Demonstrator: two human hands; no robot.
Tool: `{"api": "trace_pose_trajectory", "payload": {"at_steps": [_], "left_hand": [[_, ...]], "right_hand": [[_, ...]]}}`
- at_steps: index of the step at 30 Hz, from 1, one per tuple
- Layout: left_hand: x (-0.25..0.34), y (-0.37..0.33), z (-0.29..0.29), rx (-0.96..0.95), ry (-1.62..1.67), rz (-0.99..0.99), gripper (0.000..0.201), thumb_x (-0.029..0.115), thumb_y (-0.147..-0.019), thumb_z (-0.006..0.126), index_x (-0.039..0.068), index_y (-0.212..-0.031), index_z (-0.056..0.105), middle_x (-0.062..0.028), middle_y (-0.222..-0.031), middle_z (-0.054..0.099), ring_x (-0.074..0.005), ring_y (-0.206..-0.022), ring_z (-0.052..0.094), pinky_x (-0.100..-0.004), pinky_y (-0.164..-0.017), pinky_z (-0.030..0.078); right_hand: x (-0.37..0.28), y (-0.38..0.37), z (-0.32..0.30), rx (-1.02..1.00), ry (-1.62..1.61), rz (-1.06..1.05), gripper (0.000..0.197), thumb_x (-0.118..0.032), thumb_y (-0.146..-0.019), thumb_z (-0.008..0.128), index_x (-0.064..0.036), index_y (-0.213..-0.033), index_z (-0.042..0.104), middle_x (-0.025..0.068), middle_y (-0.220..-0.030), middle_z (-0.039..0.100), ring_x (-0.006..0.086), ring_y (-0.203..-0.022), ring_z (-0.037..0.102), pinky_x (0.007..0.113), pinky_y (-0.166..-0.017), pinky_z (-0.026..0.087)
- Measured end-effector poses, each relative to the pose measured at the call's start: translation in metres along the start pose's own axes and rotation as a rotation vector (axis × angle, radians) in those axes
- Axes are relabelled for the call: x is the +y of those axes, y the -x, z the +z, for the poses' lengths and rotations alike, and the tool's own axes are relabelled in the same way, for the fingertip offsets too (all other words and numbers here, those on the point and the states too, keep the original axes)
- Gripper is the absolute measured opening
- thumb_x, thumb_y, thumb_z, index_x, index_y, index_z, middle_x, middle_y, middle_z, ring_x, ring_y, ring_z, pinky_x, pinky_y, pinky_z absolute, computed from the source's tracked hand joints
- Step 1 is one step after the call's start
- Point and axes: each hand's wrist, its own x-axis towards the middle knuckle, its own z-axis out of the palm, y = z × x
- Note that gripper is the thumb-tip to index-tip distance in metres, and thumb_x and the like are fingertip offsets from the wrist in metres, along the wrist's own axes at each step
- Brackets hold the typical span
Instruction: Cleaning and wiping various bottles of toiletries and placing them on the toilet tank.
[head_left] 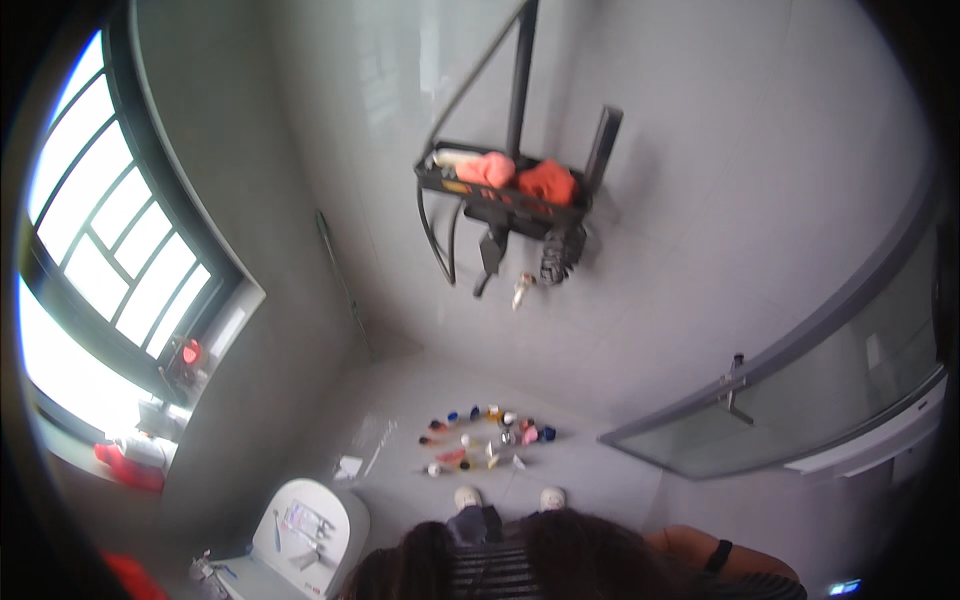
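At the lower right my right arm comes in, with a black band round the wrist and a striped sleeve at the edge. The right hand [685, 543] is beside my dark hair [585, 555], which covers its fingers, so whether it is open or closed cannot be seen. My left hand is out of view. Beyond my white shoes [467, 497], several small coloured bottles and caps [492, 411] lie or stand in a rough ring on the grey floor. A pink item [530, 436] is at the ring's right side.
A black shower rack [440, 182] on the far wall holds pink and red cloths. At left are a barred window [130, 230] and a white toilet lid [350, 515] with several small items on it. A glass door [800, 400] stands at right.
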Motion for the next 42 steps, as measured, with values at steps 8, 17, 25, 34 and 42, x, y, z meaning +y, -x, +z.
{"api": "trace_pose_trajectory", "payload": {"at_steps": [8, 17, 25, 34, 42], "left_hand": [[0.077, 0.058, 0.068, -0.458, 0.330, 0.127, 0.026, 0.025, -0.088, 0.051, 0.007, -0.093, 0.070, -0.0147, -0.091, 0.068, -0.0291, -0.085, 0.065, -0.0373, -0.077, 0.050], [0.108, 0.009, 0.172, -0.419, 0.694, 0.031, 0.027, 0.026, -0.088, 0.051, 0.006, -0.093, 0.070, -0.0147, -0.091, 0.068, -0.0282, -0.085, 0.065, -0.0372, -0.077, 0.050], [-0.030, 0.006, 0.241, -0.308, 0.515, -0.028, 0.035, 0.029, -0.091, 0.051, -0.002, -0.091, 0.068, -0.0145, -0.087, 0.067, -0.0244, -0.082, 0.064, -0.0363, -0.076, 0.050], [-0.180, -0.120, 0.310, -0.352, -0.062, -0.599, 0.043, 0.043, -0.079, 0.060, 0.012, -0.108, 0.066, -0.0132, -0.101, 0.068, -0.0307, -0.094, 0.064, -0.0409, -0.083, 0.050], [-0.214, -0.158, 0.252, -0.278, 0.309, -0.100, 0.029, 0.017, -0.078, 0.063, 0.000, -0.101, 0.063, -0.0160, -0.092, 0.066, -0.0294, -0.081, 0.064, -0.0369, -0.073, 0.050]], "right_hand": [[0.050, 0.040, 0.026, -0.137, 0.016, -0.101, 0.016, -0.009, -0.083, 0.058, -0.0007, -0.095, 0.064, 0.0053, -0.087, 0.067, 0.0145, -0.076, 0.060, 0.029, -0.069, 0.047], [0.110, 0.077, 0.036, -0.325, 0.024, -0.205, 0.014, -0.007, -0.081, 0.056, -0.0014, -0.090, 0.066, 0.0051, -0.082, 0.067, 0.0143, -0.070, 0.062, 0.029, -0.062, 0.049], [0.066, 0.046, -0.061, -0.360, -0.129, 0.087, 0.015, -0.016, -0.083, 0.062, -0.0042, -0.091, 0.068, 0.0043, -0.080, 0.067, 0.0122, -0.071, 0.065, 0.026, -0.059, 0.050], [0.208, -0.124, -0.046, 0.587, 0.396, 0.146, 0.015, -0.013, -0.071, 0.067, -0.0075, -0.083, 0.061, 0.0109, -0.087, 0.063, 0.0305, -0.078, 0.061, 0.037, -0.069, 0.049], [0.189, -0.166, -0.117, -0.255, 0.284, 0.355, 0.013, -0.018, -0.072, 0.065, -0.0055, -0.077, 0.066, 0.0164, -0.076, 0.065, 0.0350, -0.075, 0.063, 0.040, -0.068, 0.050]]}}
